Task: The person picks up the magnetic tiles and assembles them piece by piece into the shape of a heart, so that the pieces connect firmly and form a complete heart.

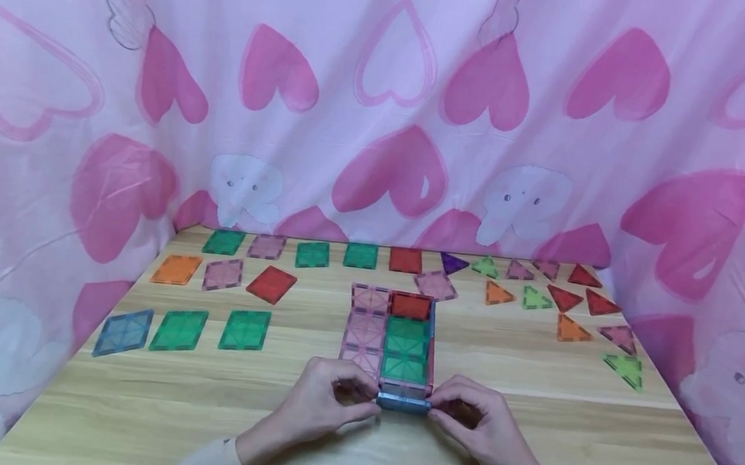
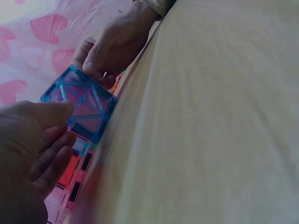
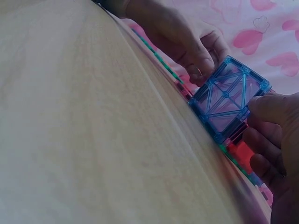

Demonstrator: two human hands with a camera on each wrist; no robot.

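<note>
A blue square magnetic tile (image 1: pixel 403 403) stands upright at the near end of a group of joined tiles. My left hand (image 1: pixel 333 397) pinches its left edge, and my right hand (image 1: pixel 479 420) pinches the right edge. Seen from the left wrist, the thumb lies on the near face of the blue tile (image 2: pixel 81 100); the right wrist view shows the other thumb at its opposite edge. Behind it, green tiles (image 1: pixel 406 337) lie beside pink tiles (image 1: pixel 365 330). A red tile (image 1: pixel 412 306) stands at the far end, with more tiles upright along the right side.
Loose square tiles lie left and behind, among them a blue one (image 1: pixel 123 332), an orange one (image 1: pixel 175 269) and a red one (image 1: pixel 272 284). Several triangle tiles, such as an orange one (image 1: pixel 573 328), lie at the back right. A pink heart-patterned curtain (image 1: pixel 391 168) surrounds the wooden table (image 1: pixel 526 449).
</note>
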